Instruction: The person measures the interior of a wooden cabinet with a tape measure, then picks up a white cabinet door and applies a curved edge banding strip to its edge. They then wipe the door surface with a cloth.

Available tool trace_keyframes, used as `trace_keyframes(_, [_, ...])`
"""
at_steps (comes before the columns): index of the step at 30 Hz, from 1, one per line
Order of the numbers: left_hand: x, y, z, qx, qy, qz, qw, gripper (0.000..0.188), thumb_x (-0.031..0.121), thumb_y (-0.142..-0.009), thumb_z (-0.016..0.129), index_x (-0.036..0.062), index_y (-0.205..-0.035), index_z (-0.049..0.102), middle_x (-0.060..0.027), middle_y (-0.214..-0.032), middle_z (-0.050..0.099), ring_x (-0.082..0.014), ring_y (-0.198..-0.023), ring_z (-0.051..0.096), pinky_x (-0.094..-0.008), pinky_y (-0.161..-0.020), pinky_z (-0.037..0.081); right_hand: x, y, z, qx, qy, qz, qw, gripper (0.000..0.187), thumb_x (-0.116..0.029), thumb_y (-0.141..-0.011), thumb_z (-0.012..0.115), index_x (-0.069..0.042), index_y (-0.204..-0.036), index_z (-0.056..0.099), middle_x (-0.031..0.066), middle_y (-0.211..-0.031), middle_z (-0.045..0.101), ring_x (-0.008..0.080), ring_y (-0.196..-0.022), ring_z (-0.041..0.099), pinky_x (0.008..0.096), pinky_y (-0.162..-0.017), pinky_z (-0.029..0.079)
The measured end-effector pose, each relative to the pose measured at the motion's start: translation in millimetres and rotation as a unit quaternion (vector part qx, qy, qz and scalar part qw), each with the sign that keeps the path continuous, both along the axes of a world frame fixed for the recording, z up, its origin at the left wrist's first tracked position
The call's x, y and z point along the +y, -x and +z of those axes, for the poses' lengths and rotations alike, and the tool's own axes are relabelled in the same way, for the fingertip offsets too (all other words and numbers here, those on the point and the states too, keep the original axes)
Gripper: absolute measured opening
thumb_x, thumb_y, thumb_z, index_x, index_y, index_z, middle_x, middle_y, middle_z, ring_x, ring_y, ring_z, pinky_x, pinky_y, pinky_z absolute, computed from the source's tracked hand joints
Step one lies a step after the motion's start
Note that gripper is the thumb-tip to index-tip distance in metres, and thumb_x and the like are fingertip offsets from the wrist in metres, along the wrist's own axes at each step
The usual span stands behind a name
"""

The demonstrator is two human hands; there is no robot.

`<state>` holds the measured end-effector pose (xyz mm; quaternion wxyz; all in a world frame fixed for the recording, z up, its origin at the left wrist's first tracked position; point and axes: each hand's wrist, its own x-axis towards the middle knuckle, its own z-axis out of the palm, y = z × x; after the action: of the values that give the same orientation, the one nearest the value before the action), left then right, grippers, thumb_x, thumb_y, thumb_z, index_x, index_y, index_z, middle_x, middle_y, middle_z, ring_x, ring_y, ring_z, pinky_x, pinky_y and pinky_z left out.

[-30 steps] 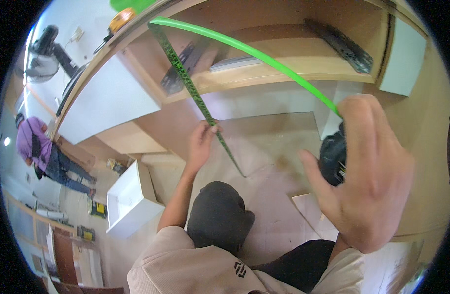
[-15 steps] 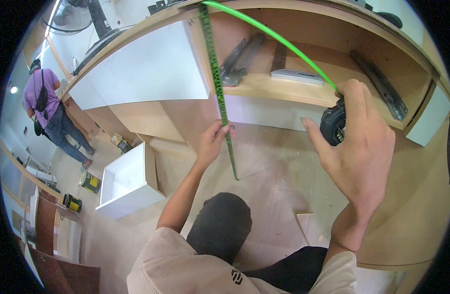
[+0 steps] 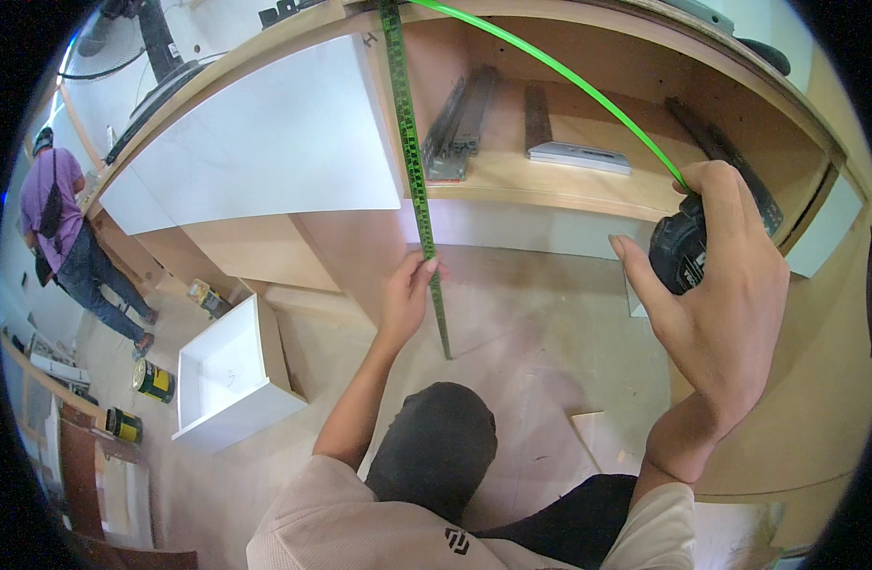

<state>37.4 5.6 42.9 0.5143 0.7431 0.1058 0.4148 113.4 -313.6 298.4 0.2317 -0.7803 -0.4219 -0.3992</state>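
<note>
I see the green tape blade (image 3: pixel 415 161) running straight down the cabinet's front edge to the floor, then arcing back over the shelf opening into the black tape case (image 3: pixel 681 253). My right hand (image 3: pixel 726 285) grips that case, fingers curled around it, thumb stretched out beside it. My left hand (image 3: pixel 407 294) presses the blade against the wooden panel (image 3: pixel 350 247), fingers close together. Drawer slides (image 3: pixel 459 123) lie on the shelf; a white drawer box (image 3: pixel 231 375) sits on the floor to the left.

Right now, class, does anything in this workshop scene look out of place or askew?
Yes. A white drawer box sits out on the floor, tilted, not in the cabinet. Drawer slides lie loose on the shelf. The green tape bows between the left hand and right hand.
</note>
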Motion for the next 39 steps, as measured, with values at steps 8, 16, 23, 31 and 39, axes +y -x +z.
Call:
trace_keyframes(8, [-11, 11, 7, 0.033, -0.026, 0.02, 0.999, 0.023, 0.01, -0.111, 0.056, -0.0093, -0.119, 0.066, -0.0119, -0.102, 0.073, -0.0195, -0.095, 0.073, -0.0335, -0.087, 0.06, 4, 2, -6, -0.01, -0.003, -0.019, 1.0, 0.059, -0.017, -0.071, 0.092, -0.003, -0.118, 0.059, 0.0149, -0.104, 0.064, 0.0372, -0.092, 0.067, 0.0429, -0.078, 0.053])
trace_keyframes(16, [-11, 9, 4, 0.031, -0.02, 0.026, 0.999, 0.025, 0.01, -0.111, 0.056, -0.0089, -0.124, 0.066, -0.0122, -0.1, 0.073, -0.0207, -0.095, 0.074, -0.0343, -0.087, 0.061, 4, -1, -8, -0.003, -0.003, -0.002, 1.0, 0.059, -0.014, -0.07, 0.092, -0.003, -0.118, 0.059, 0.0145, -0.105, 0.064, 0.0365, -0.092, 0.067, 0.0431, -0.079, 0.054])
trace_keyframes(23, [-8, 10, 3, 0.023, -0.032, 0.029, 0.999, 0.026, 0.012, -0.111, 0.057, -0.0084, -0.124, 0.066, -0.0119, -0.1, 0.073, -0.0196, -0.096, 0.074, -0.0334, -0.086, 0.06, -2, -1, -8, -0.001, -0.017, 0.022, 1.0, 0.061, -0.011, -0.068, 0.092, -0.001, -0.119, 0.06, 0.0167, -0.107, 0.065, 0.038, -0.093, 0.068, 0.0424, -0.081, 0.055])
trace_keyframes(31, [-3, 6, 7, 0.026, -0.057, 0.051, 0.997, 0.024, 0.013, -0.111, 0.058, -0.0063, -0.123, 0.068, -0.0093, -0.1, 0.074, -0.015, -0.094, 0.07, -0.0299, -0.085, 0.057, -4, -2, -9, -0.006, -0.008, 0.012, 1.0, 0.063, -0.01, -0.068, 0.093, 0.0, -0.12, 0.06, 0.0179, -0.107, 0.065, 0.0384, -0.094, 0.068, 0.0413, -0.083, 0.055])
trace_keyframes(39, [-2, 1, -5, 0.02, -0.002, 0.021, 1.0, 0.022, 0.013, -0.11, 0.059, -0.0045, -0.118, 0.069, -0.0107, -0.099, 0.075, -0.0148, -0.097, 0.072, -0.0305, -0.087, 0.057, -8, -6, -13, -0.063, 0.001, 0.031, 0.998, 0.06, -0.012, -0.075, 0.093, 0.001, -0.123, 0.061, 0.0177, -0.109, 0.067, 0.0324, -0.097, 0.068, 0.0372, -0.086, 0.054])
